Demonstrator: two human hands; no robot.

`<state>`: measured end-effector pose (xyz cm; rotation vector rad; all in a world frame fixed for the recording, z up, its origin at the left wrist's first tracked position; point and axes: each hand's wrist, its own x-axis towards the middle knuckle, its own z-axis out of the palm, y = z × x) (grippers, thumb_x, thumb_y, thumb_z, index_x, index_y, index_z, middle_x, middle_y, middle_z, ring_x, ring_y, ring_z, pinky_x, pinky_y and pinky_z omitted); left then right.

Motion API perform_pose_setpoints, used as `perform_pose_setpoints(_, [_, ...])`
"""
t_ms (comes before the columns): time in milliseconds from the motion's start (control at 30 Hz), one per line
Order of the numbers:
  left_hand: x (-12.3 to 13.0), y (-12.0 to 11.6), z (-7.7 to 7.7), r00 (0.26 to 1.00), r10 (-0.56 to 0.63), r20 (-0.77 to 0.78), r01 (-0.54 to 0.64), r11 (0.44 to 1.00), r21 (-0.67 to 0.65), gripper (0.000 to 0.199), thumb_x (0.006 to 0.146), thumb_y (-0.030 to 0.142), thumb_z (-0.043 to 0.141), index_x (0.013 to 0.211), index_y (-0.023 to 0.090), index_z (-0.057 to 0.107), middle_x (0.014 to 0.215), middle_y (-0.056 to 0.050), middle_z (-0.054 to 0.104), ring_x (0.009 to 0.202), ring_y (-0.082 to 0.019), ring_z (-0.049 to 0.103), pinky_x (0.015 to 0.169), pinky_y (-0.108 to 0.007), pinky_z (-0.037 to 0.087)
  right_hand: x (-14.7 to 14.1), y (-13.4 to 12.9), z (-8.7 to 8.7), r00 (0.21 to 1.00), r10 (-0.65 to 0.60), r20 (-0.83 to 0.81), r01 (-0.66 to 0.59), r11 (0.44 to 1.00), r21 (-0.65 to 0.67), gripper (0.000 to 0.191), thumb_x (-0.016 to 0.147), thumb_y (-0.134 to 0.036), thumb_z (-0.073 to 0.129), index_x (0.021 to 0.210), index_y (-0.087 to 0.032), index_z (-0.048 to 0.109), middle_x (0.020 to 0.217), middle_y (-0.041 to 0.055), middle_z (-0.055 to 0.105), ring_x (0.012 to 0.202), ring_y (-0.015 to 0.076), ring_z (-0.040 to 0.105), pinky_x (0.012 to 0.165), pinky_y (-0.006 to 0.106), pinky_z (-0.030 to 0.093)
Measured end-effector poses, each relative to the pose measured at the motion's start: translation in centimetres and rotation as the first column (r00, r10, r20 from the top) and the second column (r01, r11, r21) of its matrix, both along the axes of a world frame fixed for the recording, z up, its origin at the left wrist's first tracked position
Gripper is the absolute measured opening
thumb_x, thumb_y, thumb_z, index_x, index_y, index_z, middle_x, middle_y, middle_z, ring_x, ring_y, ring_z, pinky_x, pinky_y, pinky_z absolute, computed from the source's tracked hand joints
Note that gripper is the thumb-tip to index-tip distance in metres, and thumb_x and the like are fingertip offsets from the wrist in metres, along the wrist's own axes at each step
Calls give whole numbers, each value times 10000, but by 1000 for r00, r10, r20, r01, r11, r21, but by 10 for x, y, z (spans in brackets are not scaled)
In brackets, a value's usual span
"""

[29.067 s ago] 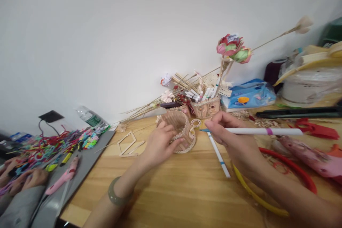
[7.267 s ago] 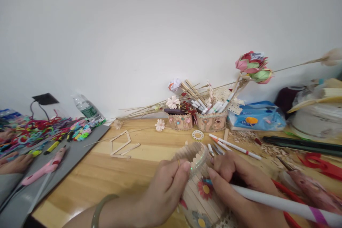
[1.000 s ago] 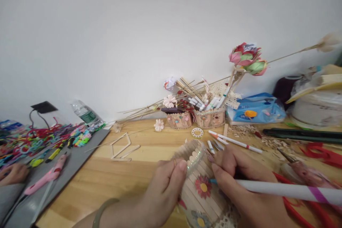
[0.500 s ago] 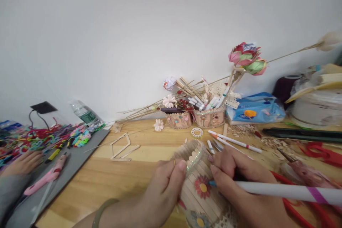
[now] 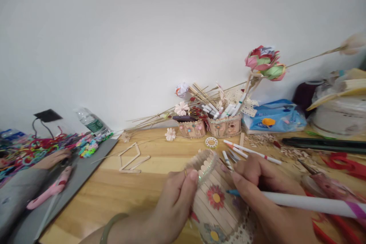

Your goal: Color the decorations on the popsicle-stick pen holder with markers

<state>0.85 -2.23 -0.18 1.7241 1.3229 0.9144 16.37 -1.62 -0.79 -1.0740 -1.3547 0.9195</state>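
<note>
My left hand (image 5: 178, 198) grips the rim of a tilted craft-stick pot (image 5: 221, 213), thumb outside. Glittery trim runs round the pot's rim, and lace shows at its lower end. A red flower (image 5: 215, 197) with a yellow centre sits on the side of the pot, and a grey-blue flower (image 5: 213, 234) lies lower down. My right hand (image 5: 265, 194) is closed round a white marker (image 5: 309, 201) with a blue tip and a purple band. The blue tip is close to the pot's side, right of the red flower; whether it touches I cannot tell.
Behind stand a stick pot full of markers (image 5: 225, 125) and a smaller pot (image 5: 191, 127). Loose markers (image 5: 251, 151), red scissors (image 5: 337, 227) and a pink-handled tool (image 5: 328, 185) lie right. At left, another person's hand (image 5: 54, 159) is near a pink glue gun (image 5: 53, 190).
My right hand and the marker have shifted slightly right, away from the red flower. The other person's arm has moved further in, its hand now over the yellow-and-black item.
</note>
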Motion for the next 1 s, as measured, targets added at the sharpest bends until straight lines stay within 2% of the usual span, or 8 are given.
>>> perform_pose_setpoints(133, [1,-2,-23,957,228,178,-223,974,-51,509,806,650,353,625,189,470,605,0,502,608,-136,452,622,-231,448,1,4,-5,982,-164,-95,165,986,8,340,742,-381,595,524,-237,377,430,-66,365,389,96,330,332,191,285])
perform_pose_setpoints(167, [1,-3,-31,941,238,241,-220,970,-98,503,813,637,363,647,181,492,629,-8,531,623,-137,472,621,-233,453,1,4,-6,978,-184,-103,184,983,-5,336,735,-395,607,532,-237,392,434,-66,370,393,94,331,333,186,281])
perform_pose_setpoints(233, [0,-6,-43,896,196,399,-135,975,-175,474,838,590,382,768,157,561,738,-40,606,710,-156,538,676,-254,472,2,5,-6,979,-177,-105,174,984,-41,330,716,-410,631,538,-233,417,447,-64,385,406,91,334,342,183,280])
perform_pose_setpoints(333, [-1,-8,-52,811,-32,584,141,980,-141,461,825,533,469,1015,130,586,949,-104,654,910,-222,593,814,-335,470,5,6,-4,990,-88,-111,79,993,-85,336,683,-435,658,535,-230,438,461,-52,419,418,96,343,350,197,280])
perform_pose_setpoints(433, [1,-9,-46,750,-224,623,374,920,-119,483,759,463,612,1116,142,565,1015,-119,662,973,-247,609,862,-369,461,9,6,2,995,-6,-97,-5,993,-116,315,681,-443,655,557,-231,457,486,-44,446,432,108,364,360,218,298])
perform_pose_setpoints(533, [7,-7,-34,720,-315,618,507,847,-159,440,725,377,678,1093,152,593,990,-101,673,956,-234,628,862,-352,463,11,4,9,998,0,-69,-9,992,-127,317,688,-439,641,564,-230,437,494,-49,420,442,107,347,369,219,291])
perform_pose_setpoints(800, [11,-6,-37,685,-341,644,532,838,-122,361,730,351,678,1013,131,633,883,-78,664,850,-188,628,794,-295,470,14,6,9,969,112,222,-127,990,54,230,731,-220,493,553,-240,350,513,-54,416,457,115,404,390,212,337])
perform_pose_setpoints(1000, [11,-4,-38,601,-381,703,569,821,-41,286,764,197,652,1049,169,648,887,-36,653,868,-134,600,813,-227,437,12,4,7,911,118,396,-178,977,118,279,785,-247,433,536,-238,307,459,-55,419,413,105,408,375,200,339])
